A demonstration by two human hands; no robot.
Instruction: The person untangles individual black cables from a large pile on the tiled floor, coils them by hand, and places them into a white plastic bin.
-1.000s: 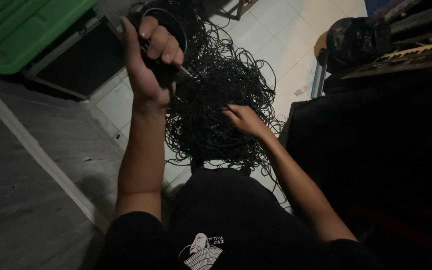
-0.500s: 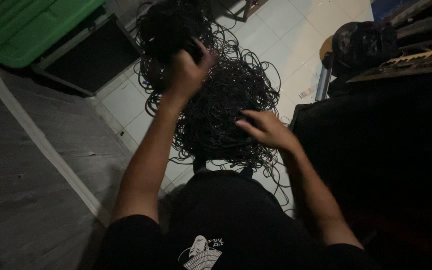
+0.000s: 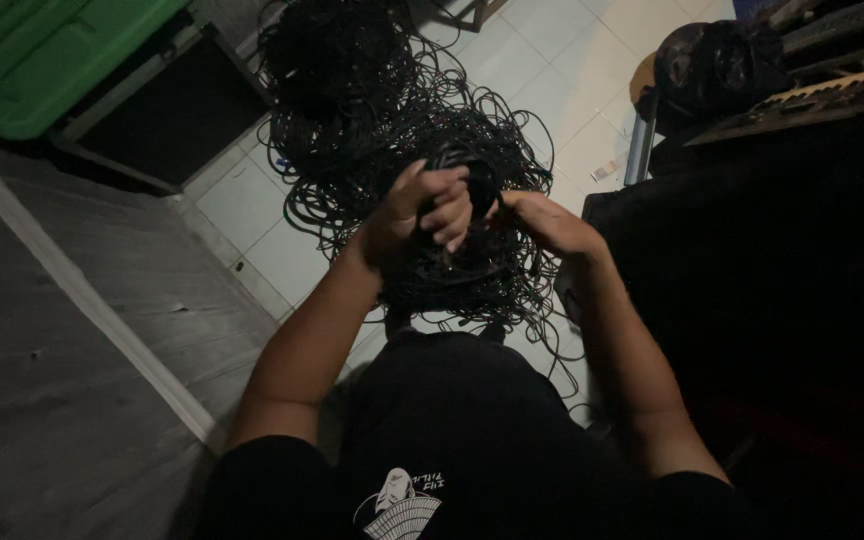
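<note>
A big tangled heap of thin black cable (image 3: 372, 110) lies on the white tiled floor ahead of me. My left hand (image 3: 422, 215) is closed around a bunch of the cable at the near edge of the heap, fingers curled over it. My right hand (image 3: 542, 220) sits right beside it, palm down, fingers gripping the same clump of black cable (image 3: 480, 180). Both forearms reach forward over my black shirt.
A green plastic bin (image 3: 42, 60) and a black case (image 3: 172, 110) stand at the upper left. A grey mat (image 3: 62, 380) covers the floor on the left. A stool with a dark bag (image 3: 712, 60) and black-draped equipment (image 3: 782, 250) are on the right.
My left hand has come down from high over the heap to its near edge. My right hand has shifted left, and the two hands now meet on one clump of cable.
</note>
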